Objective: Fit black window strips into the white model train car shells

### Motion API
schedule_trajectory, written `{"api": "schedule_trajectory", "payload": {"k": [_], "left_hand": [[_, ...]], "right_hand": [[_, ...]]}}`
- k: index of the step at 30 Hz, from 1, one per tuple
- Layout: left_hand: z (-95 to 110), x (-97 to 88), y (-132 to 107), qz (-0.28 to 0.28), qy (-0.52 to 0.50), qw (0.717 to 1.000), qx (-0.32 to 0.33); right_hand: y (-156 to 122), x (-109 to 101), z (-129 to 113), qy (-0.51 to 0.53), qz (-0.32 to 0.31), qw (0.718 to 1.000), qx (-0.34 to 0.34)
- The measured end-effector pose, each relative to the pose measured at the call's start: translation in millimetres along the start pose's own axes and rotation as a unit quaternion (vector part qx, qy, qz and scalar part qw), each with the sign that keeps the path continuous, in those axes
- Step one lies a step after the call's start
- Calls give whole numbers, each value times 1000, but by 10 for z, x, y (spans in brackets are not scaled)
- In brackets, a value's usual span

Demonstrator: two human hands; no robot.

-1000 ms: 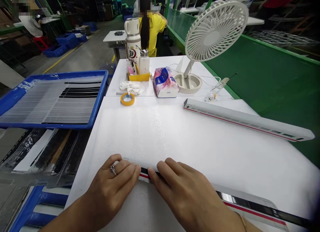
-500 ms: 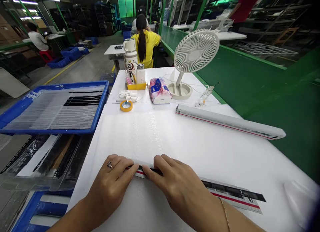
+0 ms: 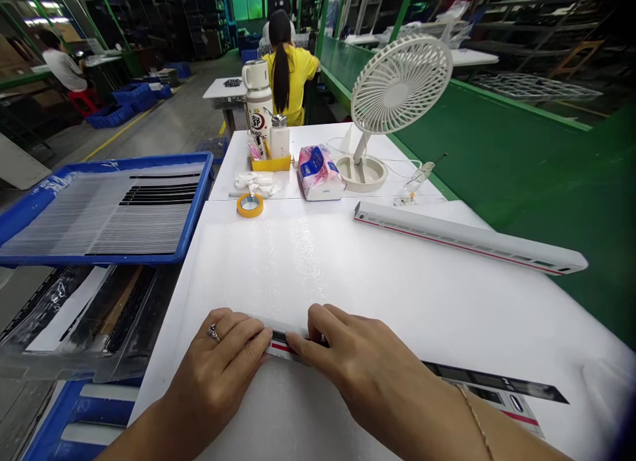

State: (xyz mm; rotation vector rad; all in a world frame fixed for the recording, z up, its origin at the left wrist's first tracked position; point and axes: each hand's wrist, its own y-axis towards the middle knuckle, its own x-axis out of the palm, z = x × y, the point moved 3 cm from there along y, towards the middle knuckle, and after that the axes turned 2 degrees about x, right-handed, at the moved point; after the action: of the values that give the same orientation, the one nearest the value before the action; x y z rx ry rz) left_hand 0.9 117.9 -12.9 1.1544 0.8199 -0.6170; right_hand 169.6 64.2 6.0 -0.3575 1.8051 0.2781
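A long grey-and-white model train car panel (image 3: 527, 418) with a red stripe lies across the near part of the white table, partly hidden under my hands. My left hand (image 3: 218, 361), a ring on one finger, is closed on the panel's left end. Along the panel runs a thin black strip (image 3: 501, 380); its right end sticks out apart from the panel at an angle. My right hand (image 3: 352, 361) pinches the strip against the panel near the left end, thumb and fingers close to my left fingertips. Farther back right lies a white train car shell (image 3: 467, 239) with a red line.
Yellow tape (image 3: 250, 205), a tissue pack (image 3: 320, 173), a white fan (image 3: 400, 90), a bottle (image 3: 257, 110) and a small yellow tray (image 3: 271, 163) stand at the back. A blue bin (image 3: 191, 216) of strips is at left. A green conveyor (image 3: 536, 156) runs along the right.
The view has shifted slightly. The strip's loose right end now stands farther from the panel than before. Both hands stay near the panel's left end, little changed.
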Motion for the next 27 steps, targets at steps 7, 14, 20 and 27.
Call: {"api": "schedule_trajectory", "payload": {"k": [7,14,20,27], "left_hand": [[-34,27,8,-8,-29,1000,-1],[-80,40,10,-22,-40,999,18],[-70,43,23,-52,-4,997,58],[-2,-14,-64,-56,8,998,-34]], "right_hand": [[14,39,-23,-22,0,1000,-14],[12,4,13,-4,16,1000,-17],[37,57,-14,-26,34,999,-34],[7,67,-51,-87,53,994,-48]]}}
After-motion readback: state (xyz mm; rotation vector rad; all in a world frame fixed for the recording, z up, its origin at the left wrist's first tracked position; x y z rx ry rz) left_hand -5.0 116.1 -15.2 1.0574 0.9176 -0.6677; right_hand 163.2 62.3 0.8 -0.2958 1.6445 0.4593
